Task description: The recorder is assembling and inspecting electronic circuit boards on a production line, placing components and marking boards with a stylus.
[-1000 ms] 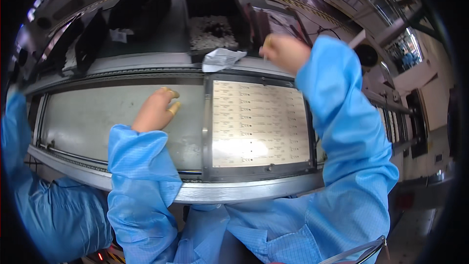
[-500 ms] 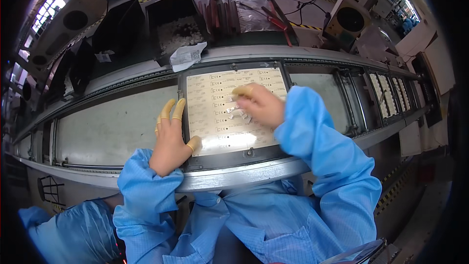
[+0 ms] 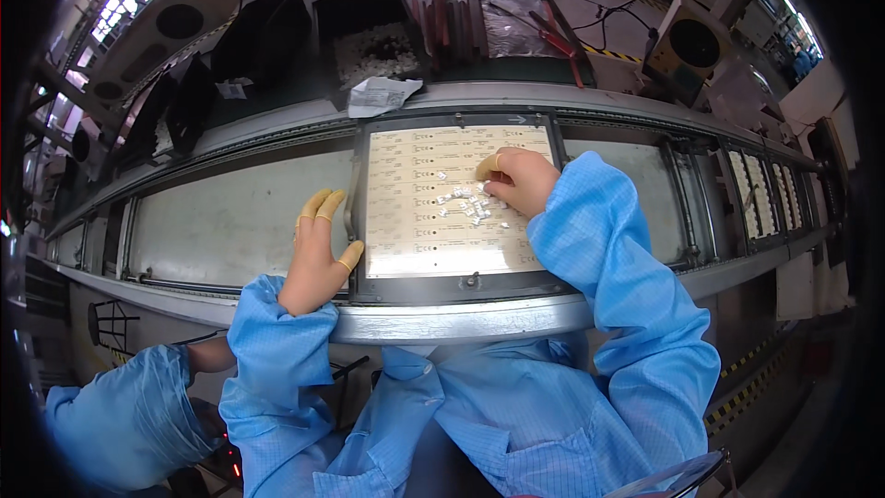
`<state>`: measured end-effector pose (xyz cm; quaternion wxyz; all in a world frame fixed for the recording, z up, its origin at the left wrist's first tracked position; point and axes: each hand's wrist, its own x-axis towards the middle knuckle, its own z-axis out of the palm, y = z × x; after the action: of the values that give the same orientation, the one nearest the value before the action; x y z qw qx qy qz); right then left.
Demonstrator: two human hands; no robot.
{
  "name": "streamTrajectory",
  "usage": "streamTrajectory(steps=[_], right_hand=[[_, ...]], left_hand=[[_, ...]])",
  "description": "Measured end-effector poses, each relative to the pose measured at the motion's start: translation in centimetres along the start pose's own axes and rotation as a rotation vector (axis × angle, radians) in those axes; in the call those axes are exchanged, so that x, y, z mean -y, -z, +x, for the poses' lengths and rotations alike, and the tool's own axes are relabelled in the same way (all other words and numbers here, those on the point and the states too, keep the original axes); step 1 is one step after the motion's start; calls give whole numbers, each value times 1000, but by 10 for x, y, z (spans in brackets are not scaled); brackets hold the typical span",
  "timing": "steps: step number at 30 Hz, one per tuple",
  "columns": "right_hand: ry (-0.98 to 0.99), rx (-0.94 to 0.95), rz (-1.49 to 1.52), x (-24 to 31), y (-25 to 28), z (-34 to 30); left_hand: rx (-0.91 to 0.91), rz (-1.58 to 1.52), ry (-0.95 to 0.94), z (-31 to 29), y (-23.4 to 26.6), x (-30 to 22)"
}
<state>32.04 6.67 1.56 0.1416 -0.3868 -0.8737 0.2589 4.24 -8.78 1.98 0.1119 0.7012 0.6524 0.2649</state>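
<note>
A pale printed panel [image 3: 392,263] lies in a black frame [image 3: 406,290] on the conveyor in front of me. Small white plastic parts [image 3: 466,204] are scattered over its middle. My right hand [image 3: 524,181] is over the panel's right half, its fingers curled together at the edge of the loose parts. Whatever sits between those fingertips is too small to make out. My left hand [image 3: 315,258] is beside the frame's left edge, fingers stretched and thumb apart, holding nothing. Yellow finger cots cover fingertips on both hands.
A black bin [image 3: 369,14] of small white parts stands beyond the conveyor, with a crumpled white bag [image 3: 383,97] before it. Red-handled tools [image 3: 558,37] lie farther right. Another frame [image 3: 765,194] holds white strips at right. A co-worker's blue sleeve [image 3: 138,415] shows lower left.
The right hand has moved up and right off the middle of the panel, uncovering more scattered white parts. The left hand stays by the frame's edge. The whole view has shifted slightly.
</note>
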Motion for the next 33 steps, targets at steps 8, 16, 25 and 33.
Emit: streamTrajectory(steps=[8, 16, 25, 33], right_hand=[[-112, 35, 216, 2, 1, 3], [-264, -76, 487, -31, 34, -4], [-158, -133, 388, -48, 33, 8], [-264, -117, 237, -41, 38, 15]], left_hand=[[262, -147, -297, 91, -14, -29], [262, -84, -227, 111, -51, -42], [168, -135, -136, 115, -48, -37], [188, -72, -82, 146, -32, -21]])
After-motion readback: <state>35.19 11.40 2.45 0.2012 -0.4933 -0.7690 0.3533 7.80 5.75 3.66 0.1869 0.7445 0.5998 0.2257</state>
